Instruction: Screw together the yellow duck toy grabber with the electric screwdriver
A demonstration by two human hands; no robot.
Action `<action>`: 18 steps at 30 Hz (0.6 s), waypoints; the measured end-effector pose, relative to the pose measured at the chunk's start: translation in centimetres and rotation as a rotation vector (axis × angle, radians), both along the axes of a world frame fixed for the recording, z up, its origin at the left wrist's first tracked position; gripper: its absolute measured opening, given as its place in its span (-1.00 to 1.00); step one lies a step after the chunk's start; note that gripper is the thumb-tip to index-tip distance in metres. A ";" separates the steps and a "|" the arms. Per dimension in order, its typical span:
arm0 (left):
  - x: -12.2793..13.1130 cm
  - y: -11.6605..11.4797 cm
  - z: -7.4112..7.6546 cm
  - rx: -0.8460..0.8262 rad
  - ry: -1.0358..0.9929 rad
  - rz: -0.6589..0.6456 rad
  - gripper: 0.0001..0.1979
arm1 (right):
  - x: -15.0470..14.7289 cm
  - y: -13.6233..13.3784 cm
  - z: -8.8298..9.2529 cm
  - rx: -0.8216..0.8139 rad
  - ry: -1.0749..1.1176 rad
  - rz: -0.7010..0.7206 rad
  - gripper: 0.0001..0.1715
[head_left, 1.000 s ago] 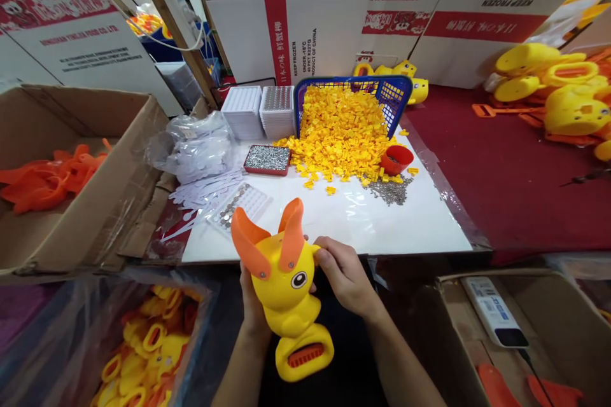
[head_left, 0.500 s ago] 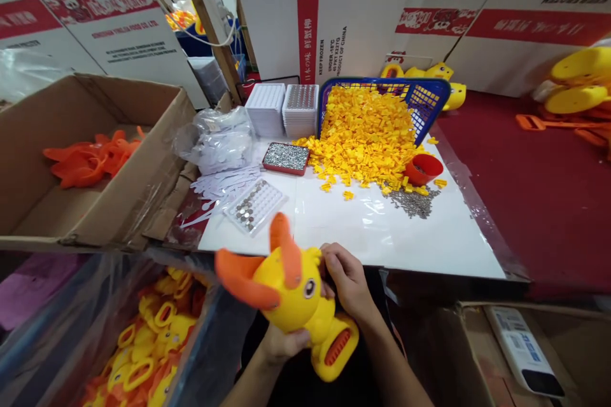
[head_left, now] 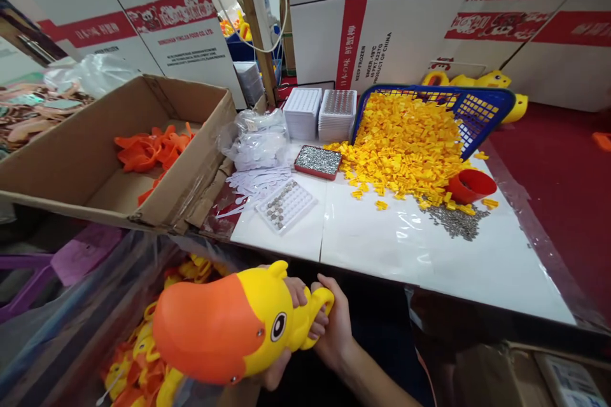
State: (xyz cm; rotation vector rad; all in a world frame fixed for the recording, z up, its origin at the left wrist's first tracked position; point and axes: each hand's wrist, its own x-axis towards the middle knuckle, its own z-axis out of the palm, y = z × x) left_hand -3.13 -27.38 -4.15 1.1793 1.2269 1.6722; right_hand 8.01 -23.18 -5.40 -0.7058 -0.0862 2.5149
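A yellow duck toy [head_left: 262,311] with a broad orange bill and a black-and-white eye is held low in front of the table. Its bill points left, over a bin. My left hand [head_left: 279,365] is closed around the toy's head and neck from below and behind, mostly hidden by it. My right hand [head_left: 337,331] is closed about the looped yellow handle at the toy's right end. Small dark screws or holes show along the bill's edge.
Left stands a cardboard box [head_left: 95,191] with orange bills; below it, a lined bin holds duck toys [head_left: 140,356]. On the table [head_left: 367,235] are a basket [head_left: 487,114] spilling yellow clips, a red cup [head_left: 470,186], loose screws [head_left: 458,222], a metal-parts tray [head_left: 317,162] and a white tray [head_left: 286,205].
The toy has turned and shifted left and down, so its bill's broad orange face now shows. My right hand has moved onto the handle. The view has swung left.
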 end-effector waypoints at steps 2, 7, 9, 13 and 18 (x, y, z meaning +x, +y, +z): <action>-0.4 0.3 0.7 0.091 -0.092 0.132 -0.40 | -0.7 0.0 0.5 0.096 -0.042 0.022 -0.27; -4.0 -0.9 2.8 0.190 -0.190 0.321 -0.38 | -2.9 1.3 2.2 1.100 -0.485 -0.004 -0.39; -5.6 -1.7 3.0 0.188 -0.197 0.403 -0.42 | -4.3 2.7 2.8 1.306 -0.535 -0.023 -0.56; -7.9 -3.1 2.6 0.125 -0.049 0.481 -0.61 | -8.4 6.0 3.0 1.995 -0.942 -0.024 -0.68; -9.8 -4.8 1.5 0.076 0.030 0.524 -0.60 | -11.5 8.0 1.7 2.402 -1.310 0.095 -0.46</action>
